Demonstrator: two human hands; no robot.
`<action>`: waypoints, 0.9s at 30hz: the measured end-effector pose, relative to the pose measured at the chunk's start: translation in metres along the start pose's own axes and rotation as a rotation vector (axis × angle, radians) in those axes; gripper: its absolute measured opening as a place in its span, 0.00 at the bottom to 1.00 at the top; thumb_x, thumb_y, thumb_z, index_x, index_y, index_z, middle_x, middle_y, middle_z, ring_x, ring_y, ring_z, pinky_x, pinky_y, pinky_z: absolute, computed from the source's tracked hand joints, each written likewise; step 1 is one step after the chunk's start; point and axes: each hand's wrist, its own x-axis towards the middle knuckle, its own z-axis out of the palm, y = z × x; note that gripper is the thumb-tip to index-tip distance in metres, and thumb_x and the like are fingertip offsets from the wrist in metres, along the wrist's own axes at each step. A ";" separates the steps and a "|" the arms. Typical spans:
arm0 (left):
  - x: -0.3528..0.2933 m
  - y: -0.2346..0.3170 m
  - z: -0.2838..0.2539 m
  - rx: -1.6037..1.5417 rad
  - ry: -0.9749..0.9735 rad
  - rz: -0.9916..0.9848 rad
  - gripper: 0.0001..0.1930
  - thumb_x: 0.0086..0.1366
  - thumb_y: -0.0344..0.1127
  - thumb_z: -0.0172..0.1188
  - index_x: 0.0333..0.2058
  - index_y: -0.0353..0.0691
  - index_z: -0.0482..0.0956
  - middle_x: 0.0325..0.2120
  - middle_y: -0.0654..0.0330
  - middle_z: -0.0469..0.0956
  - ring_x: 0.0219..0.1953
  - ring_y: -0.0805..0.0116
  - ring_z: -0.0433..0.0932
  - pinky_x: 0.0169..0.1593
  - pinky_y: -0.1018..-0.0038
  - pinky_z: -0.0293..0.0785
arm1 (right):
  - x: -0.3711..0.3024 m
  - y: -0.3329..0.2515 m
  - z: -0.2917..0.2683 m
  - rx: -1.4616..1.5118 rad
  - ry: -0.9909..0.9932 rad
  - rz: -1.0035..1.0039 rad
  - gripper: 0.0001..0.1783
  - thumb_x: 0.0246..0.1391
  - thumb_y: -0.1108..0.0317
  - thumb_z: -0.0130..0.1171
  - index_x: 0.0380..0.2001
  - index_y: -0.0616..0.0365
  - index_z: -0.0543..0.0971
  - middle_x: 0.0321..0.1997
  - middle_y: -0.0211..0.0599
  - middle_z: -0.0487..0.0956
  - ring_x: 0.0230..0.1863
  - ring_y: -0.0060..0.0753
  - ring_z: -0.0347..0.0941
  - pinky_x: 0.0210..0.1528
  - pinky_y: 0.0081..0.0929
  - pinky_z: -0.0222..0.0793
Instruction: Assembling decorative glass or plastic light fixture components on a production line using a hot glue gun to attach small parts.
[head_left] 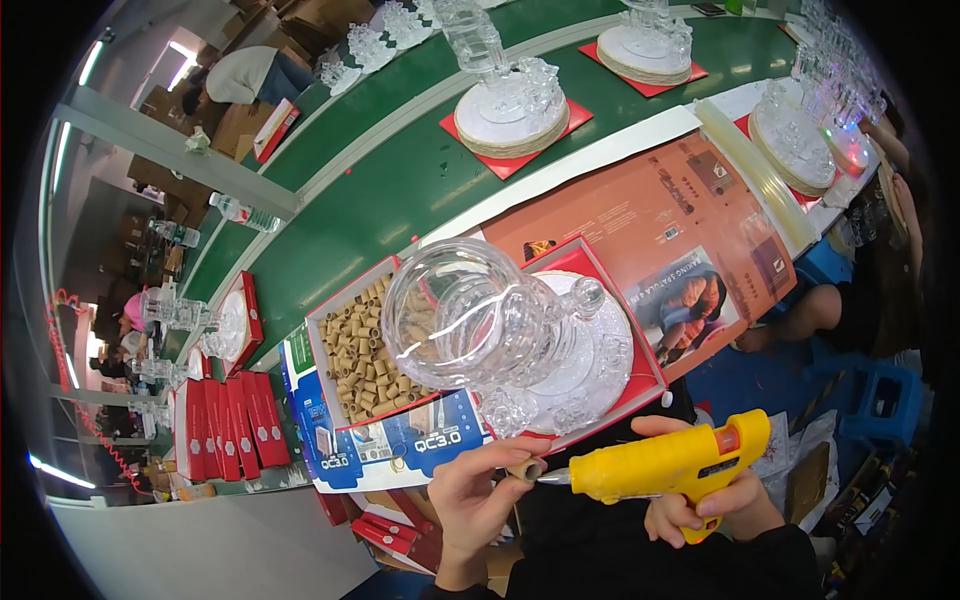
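Observation:
My left hand (478, 500) pinches a short brown cardboard tube (527, 469) between thumb and fingertips. In my right hand (715, 505) is a yellow glue gun (655, 462), its metal nozzle pointing left at the tube's end; whether they touch I cannot tell. Just beyond my hands, a transparent plastic piece with a large round bowl (445, 315) rises from a white glittery round base (590, 370). The base rests in a red-edged box (645, 385). To its left, an open box (340, 415) holds many more cardboard tubes (370, 360).
Flattened printed cardboard (600, 215) covers the bench. Behind it runs a green conveyor belt (370, 220) bearing white round bases (512, 115) on red squares. Red boxes (235, 425) stand at the left. A blue stool (885, 400) is at the right, near another person's arm (810, 315).

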 end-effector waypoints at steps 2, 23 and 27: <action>0.000 0.000 0.001 -0.004 0.005 -0.006 0.11 0.59 0.28 0.63 0.38 0.30 0.73 0.36 0.38 0.79 0.32 0.60 0.81 0.40 0.68 0.79 | 0.000 -0.001 0.000 -0.001 0.005 -0.001 0.52 0.47 0.71 0.58 0.70 0.53 0.40 0.28 0.43 0.76 0.31 0.37 0.78 0.44 0.38 0.73; 0.001 0.001 -0.002 0.042 0.016 -0.047 0.20 0.60 0.40 0.66 0.40 0.28 0.73 0.35 0.41 0.81 0.32 0.60 0.82 0.38 0.70 0.80 | -0.002 -0.016 0.006 -0.249 0.127 -0.113 0.51 0.48 0.68 0.58 0.69 0.59 0.39 0.27 0.46 0.78 0.30 0.46 0.79 0.43 0.46 0.72; -0.001 0.001 -0.010 0.090 -0.041 -0.052 0.18 0.63 0.39 0.63 0.40 0.26 0.76 0.34 0.43 0.81 0.31 0.60 0.82 0.36 0.70 0.79 | -0.010 -0.033 -0.017 -0.479 0.439 -0.397 0.38 0.51 0.60 0.56 0.62 0.67 0.57 0.31 0.49 0.80 0.31 0.47 0.80 0.41 0.44 0.75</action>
